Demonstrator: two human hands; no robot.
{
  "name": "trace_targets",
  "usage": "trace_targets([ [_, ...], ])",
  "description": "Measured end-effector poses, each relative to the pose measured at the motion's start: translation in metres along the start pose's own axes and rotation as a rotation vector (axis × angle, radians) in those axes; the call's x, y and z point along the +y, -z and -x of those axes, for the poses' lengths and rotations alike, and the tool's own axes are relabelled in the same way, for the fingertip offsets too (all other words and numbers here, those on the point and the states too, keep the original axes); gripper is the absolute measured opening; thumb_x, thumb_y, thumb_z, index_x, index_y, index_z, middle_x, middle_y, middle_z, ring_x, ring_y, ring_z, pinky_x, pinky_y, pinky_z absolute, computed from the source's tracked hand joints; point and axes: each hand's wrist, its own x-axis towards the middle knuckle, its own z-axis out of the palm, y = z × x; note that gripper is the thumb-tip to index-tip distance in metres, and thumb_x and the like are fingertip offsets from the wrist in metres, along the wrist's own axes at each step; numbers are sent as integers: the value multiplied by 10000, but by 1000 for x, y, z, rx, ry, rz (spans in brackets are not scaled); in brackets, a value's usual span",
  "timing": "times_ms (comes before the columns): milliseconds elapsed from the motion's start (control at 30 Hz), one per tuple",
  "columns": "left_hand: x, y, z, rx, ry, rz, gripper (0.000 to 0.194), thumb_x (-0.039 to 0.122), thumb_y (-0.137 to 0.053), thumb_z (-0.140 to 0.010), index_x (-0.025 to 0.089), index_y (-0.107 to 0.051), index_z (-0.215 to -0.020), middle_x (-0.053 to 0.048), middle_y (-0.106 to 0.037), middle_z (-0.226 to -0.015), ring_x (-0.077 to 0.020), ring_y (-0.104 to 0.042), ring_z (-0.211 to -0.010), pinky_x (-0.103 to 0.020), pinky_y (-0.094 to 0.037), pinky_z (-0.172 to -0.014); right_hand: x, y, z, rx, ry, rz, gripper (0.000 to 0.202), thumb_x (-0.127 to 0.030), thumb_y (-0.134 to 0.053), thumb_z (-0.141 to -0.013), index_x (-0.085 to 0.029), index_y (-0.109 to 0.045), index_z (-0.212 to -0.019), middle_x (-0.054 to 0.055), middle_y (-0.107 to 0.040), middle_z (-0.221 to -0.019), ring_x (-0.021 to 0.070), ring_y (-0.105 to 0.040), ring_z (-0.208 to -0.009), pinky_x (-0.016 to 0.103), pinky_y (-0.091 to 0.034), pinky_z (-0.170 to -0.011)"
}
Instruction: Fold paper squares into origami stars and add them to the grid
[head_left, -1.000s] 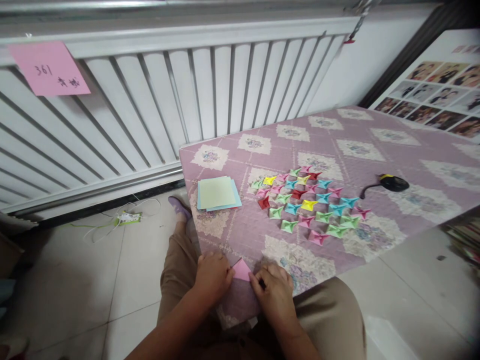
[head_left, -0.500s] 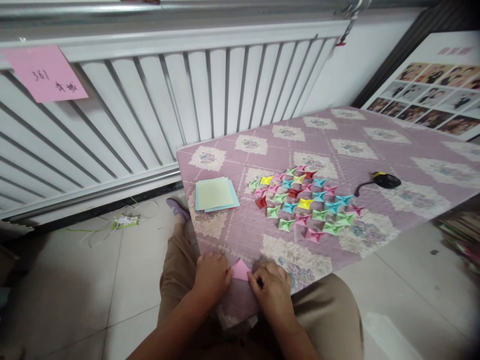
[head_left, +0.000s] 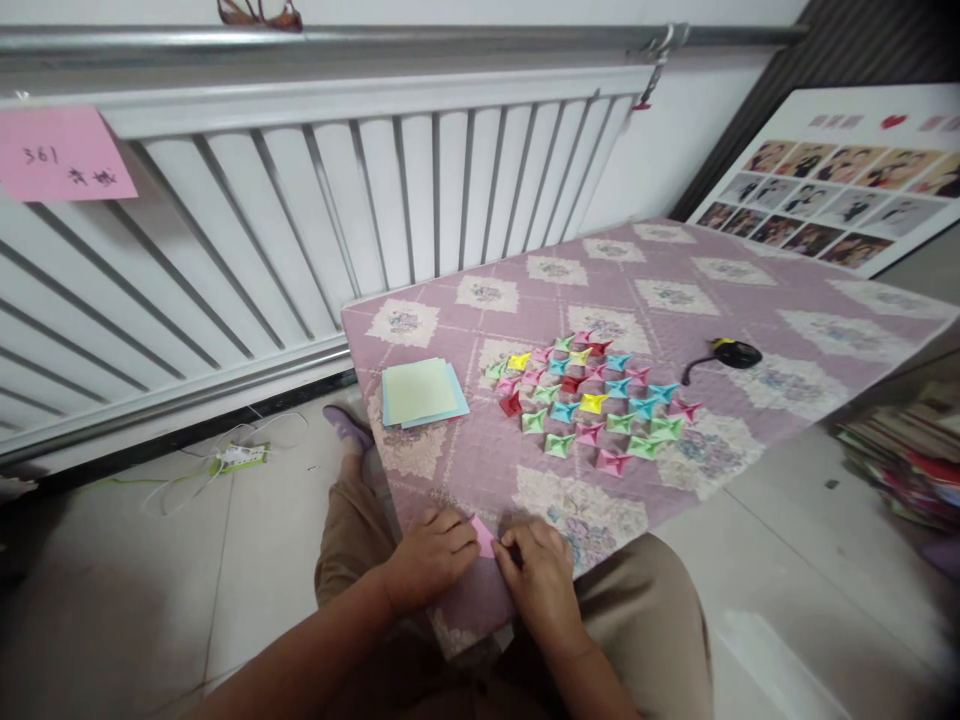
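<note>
Pink paper: a small folded piece of pink paper (head_left: 484,538) lay at the near corner of the cloth-covered desk (head_left: 480,465), between the person's two hands and partly hidden.
Feel: I judged it next to weightless, thin and bendy, a little stiffer where doubled; it could have creased under a careless squeeze or torn if tugged, and its smooth face might have skidded.
Where to hold: the outer edges and corners seemed best, by fingertips only, with the rest kept flat on the desk.
Left hand: the left hand (head_left: 435,553) covered the paper's left part, its fingers close together and bent; whether they pinched or merely pressed, I could not tell.
Right hand: the right hand (head_left: 541,570) had thumb and forefinger at the paper's right corner, apparently pinching it.
Square sheets: a loose stack of square sheets (head_left: 416,392), pale yellow over blue, sat just inside the desk's left edge.
Folded pieces: many little folded pieces (head_left: 593,403) in several colours stood in slanting rows about the middle of the desk, apart from both hands.
Black object: a black object (head_left: 739,354) with a thin tail lay beyond them, towards the right corner; I could not make out what it was.
In the way: the person's knee (head_left: 649,610) showed beside the near right edge, and a radiator (head_left: 431,190) stood along the far edge.
</note>
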Motion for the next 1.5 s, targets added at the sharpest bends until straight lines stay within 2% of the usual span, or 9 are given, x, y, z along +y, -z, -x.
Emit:
trace_targets([
  [233, 0, 1, -1, -3, 20, 10, 210, 277, -411, -978, 230, -577, -1097, -12, -608, -1083, -178, -480, -965, -325, -319, -777, 11, -3, 8, 90, 138, 9, 187, -186, -449, -875, -211, -632, -909, 46, -661, -876, 208, -571, -856, 357, -393, -806],
  [367, 0, -1, 0, -15, 32, 19, 223, 301, -416, -975, 235, -599, -1083, -17, -604, -1122, -185, -474, -992, -327, -319, -805, 1, -9, 21, 79, 399, 66, 314, -143, -380, -902, -198, -587, -1131, 50, -664, -1114, 187, -561, -1064, 375, -309, -981],
  [467, -1, -1, 2, -21, 57, 24, 227, 309, -417, -976, 248, -589, -1111, 4, -583, -1199, -185, -463, -1032, -338, -311, -836, -7, -16, 32, 105, 469, 108, 322, -157, -371, -925, -177, -569, -1178, 46, -661, -1162, 150, -556, -1107, 333, -254, -1030],
  [733, -1, -4, 5, -71, 149, 22, 281, 332, -437, -961, 298, -533, -1222, 21, -531, -1311, -198, -437, -1107, -344, -321, -852, 9, -7, 43, 2, 529, 210, 373, -257, -439, -907, -206, -518, -1268, 37, -588, -1290, 172, -474, -1219, 371, -110, -1085],
  [933, -3, -8, 6, -93, 211, 100, 307, 322, -418, -961, 311, -521, -1249, 16, -510, -1344, -231, -385, -1192, -401, -270, -959, 27, 6, 44, -49, 537, 282, 394, -252, -470, -885, -248, -510, -1277, 24, -612, -1258, 195, -495, -1190, 414, -165, -1056],
  [1067, -6, -8, 5, -123, 233, 155, 311, 294, -438, -946, 336, -532, -1240, 20, -470, -1386, -253, -336, -1248, -472, -186, -1038, 11, 9, 34, 3, 455, 239, 311, -284, -479, -895, -262, -571, -1192, 21, -675, -1141, 201, -559, -1082, 439, -140, -1059],
  [1233, -8, -8, 5, -134, 299, 197, 330, 248, -491, -911, 378, -573, -1203, 8, -397, -1432, -272, -281, -1299, -537, -115, -1079, -16, -15, 28, 82, 357, 100, 269, -378, -515, -888, -250, -624, -1098, 25, -695, -1048, 201, -580, -993, 418, -177, -1042],
  [1367, -13, -5, 5, -166, 349, 228, 348, 275, -536, -890, 417, -565, -1206, -6, -337, -1463, -301, -260, -1320, -607, -141, -1052, -16, -26, 29, 54, 365, 111, 323, -428, -564, -858, -250, -618, -1122, 33, -679, -1082, 210, -564, -1010, 407, -212, -1012],
  [1500, -19, 1, 5, -189, 376, 223, 412, 292, -584, -865, 430, -520, -1248, -49, -281, -1488, -338, -247, -1327, -676, -198, -983, -11, -16, 26, -30, 413, 152, 323, -411, -544, -875, -259, -604, -1154, 34, -662, -1127, 220, -546, -1034, 420, -204, -1006],
])
